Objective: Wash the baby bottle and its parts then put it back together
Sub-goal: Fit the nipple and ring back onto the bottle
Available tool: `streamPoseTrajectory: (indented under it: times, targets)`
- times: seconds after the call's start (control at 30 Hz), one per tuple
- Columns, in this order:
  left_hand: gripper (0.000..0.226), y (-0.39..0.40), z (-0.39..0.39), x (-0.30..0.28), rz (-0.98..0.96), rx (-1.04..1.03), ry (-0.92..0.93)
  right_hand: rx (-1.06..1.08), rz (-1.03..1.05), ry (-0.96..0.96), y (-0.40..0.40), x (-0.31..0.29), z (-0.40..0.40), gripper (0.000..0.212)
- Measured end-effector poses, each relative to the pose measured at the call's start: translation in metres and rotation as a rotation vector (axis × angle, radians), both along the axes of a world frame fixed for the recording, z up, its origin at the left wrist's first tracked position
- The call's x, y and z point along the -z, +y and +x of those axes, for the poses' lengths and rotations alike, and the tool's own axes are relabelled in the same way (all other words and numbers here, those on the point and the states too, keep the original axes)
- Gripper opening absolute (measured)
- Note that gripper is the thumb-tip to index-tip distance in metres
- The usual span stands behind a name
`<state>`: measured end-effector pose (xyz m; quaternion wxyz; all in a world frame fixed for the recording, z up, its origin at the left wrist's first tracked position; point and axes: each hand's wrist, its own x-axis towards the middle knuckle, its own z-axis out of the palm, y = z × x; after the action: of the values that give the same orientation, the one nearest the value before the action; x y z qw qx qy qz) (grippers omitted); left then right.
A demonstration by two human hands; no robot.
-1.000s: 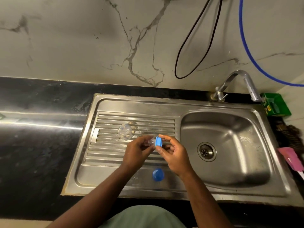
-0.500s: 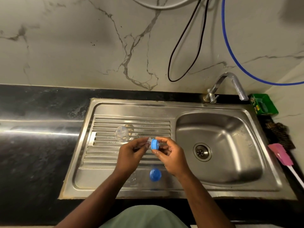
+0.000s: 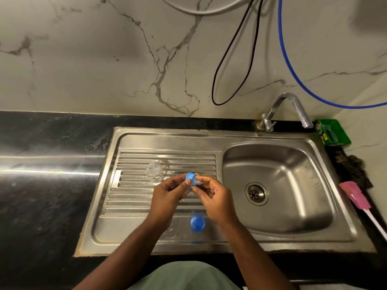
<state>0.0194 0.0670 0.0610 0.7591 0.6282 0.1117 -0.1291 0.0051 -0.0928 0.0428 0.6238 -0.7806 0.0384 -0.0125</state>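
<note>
The black stone desk [image 3: 48, 185] carried one stainless steel sink [image 3: 211, 137] with a ribbed draining board on its left side and one basin on the right, and one bent chrome tap [image 3: 293, 105] stood behind the basin. The person stood in front of the draining board with both hands raised just above it. The left hand [image 3: 167, 195] pinched the small round blue plastic collar ring [image 3: 191, 179] at its rim with thumb and fingertips, and the right hand [image 3: 215, 197] pinched the clear soft teat [image 3: 199, 182] that sat in the ring, so both hands were closed on the same small piece. I think the step was to seat the teat in the ring; to do it well, the teat should be pulled evenly until its flange sits flat all around, because wet silicone slips easily. I counted one clear plastic bottle-like part [image 3: 154, 172] lying on the ribs to the left of the hands, one blue round cap [image 3: 197, 223] on the flat front part of the board below the hands, one green packet [image 3: 333, 132] and one pink-headed brush [image 3: 356, 195] at the right.
</note>
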Motion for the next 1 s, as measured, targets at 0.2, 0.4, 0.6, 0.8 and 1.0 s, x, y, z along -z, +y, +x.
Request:
streamPoseTrajectory:
  times: [0.2,0.4,0.6,0.8,1.0]
  targets:
    - [0.021,0.004,0.006,0.003,-0.145,0.004,0.114,0.004,-0.028,-0.022,0.000,0.004,0.003,0.020]
    - [0.037,0.005,0.005,0.004,-0.184,0.168,0.142,-0.016,-0.167,-0.025,-0.004,0.001,0.010,0.011]
    - [0.029,0.002,0.002,0.004,-0.070,0.231,0.023,-0.017,-0.126,0.080,-0.009,-0.003,0.007,0.003]
    - [0.034,-0.007,0.006,-0.008,0.129,0.379,-0.189,0.132,0.027,0.221,-0.020,-0.014,0.001,0.010]
    - [0.022,-0.010,0.005,-0.011,0.091,0.257,-0.145,-0.002,-0.147,-0.174,-0.023,-0.019,-0.006,0.002]
